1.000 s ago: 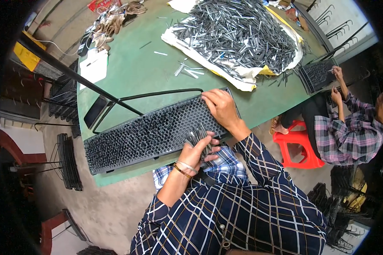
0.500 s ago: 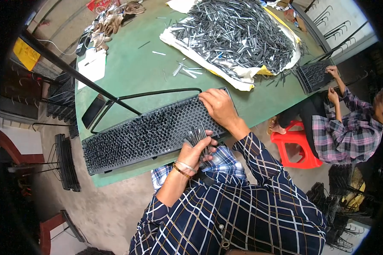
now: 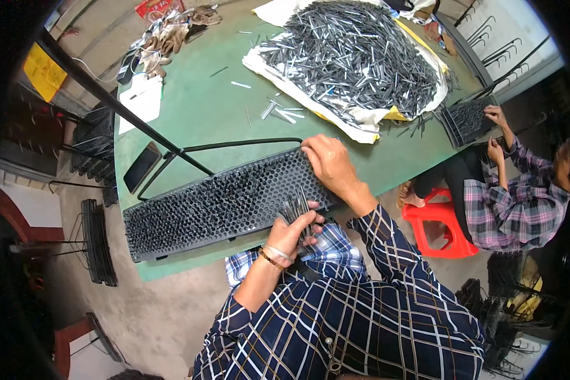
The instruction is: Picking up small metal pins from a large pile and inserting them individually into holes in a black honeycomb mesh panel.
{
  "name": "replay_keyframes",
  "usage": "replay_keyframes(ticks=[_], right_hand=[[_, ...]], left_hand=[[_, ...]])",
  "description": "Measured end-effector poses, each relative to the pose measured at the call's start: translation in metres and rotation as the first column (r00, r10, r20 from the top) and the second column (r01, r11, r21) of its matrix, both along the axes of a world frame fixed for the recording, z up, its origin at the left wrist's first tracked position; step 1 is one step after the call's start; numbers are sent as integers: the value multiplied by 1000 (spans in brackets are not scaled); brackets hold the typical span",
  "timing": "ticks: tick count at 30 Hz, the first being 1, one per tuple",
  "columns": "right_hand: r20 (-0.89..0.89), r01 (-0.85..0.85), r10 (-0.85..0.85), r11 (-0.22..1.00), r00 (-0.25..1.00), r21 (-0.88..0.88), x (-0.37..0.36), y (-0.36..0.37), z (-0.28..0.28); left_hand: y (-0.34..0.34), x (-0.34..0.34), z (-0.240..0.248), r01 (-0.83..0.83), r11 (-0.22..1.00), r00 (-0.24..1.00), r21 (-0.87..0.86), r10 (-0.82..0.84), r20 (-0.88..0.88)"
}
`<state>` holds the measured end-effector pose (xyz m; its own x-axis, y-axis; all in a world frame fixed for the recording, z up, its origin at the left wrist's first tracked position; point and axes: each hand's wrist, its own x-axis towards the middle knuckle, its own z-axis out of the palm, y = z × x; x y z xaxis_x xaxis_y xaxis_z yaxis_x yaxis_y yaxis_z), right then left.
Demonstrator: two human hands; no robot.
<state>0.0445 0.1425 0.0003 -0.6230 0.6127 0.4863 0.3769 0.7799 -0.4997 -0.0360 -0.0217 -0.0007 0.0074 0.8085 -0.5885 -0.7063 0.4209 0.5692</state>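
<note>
On the left of the green desk (image 3: 202, 120) lies a dark, flat, rectangular phone (image 3: 142, 167), and just beside it begins the long black perforated tray (image 3: 284, 180), set along the desk's near edge. Its left and middle stretch looks done: thin dark pieces (image 3: 177, 218) stand bristling there, apparently seated in the round holes. Toward the right the holes show bare — that part seems left to fill, so I judge the tray well past half. Over its near edge the left hand (image 3: 287, 234) closes thumb and fingers around a bundle of slim dark-grey strips (image 3: 292, 208), enough for more holes. Beyond the tray a few loose silvery strips (image 3: 282, 113) lie scattered. The right hand (image 3: 330, 163) sits at the tray's far edge near its right end, fingers bent and drawn together; whether they pinch a strip I cannot tell. Farther back, a large heap of dark metallic-looking strips (image 3: 354, 60) rests on a white-and-yellow sheet (image 3: 361, 135) — plenty of stock remains.
</note>
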Motion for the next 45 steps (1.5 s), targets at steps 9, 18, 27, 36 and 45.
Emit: replay_keyframes(ticks=[9,18,27,36,45], right_hand=[[-74,-289,312,929,947,230,48,-56,23],[-119,-348,358,932,926,102,63,-67,7],[-233,-219,44,544,972,-810,47,-47,-3],[-277,-254,-77,228,958,-940,53,-42,-3],[-387,-219,-72,723,919,-656,31,3,12]], left_hand=[[10,-10,-2,-109,994,994,33,108,36],[7,-7,-4,-138,990,990,19,137,39],[5,0,3,49,999,997,16,-48,-54],[7,7,-6,-71,997,996,22,72,-59],[6,7,-4,-58,998,995,-39,55,-86]])
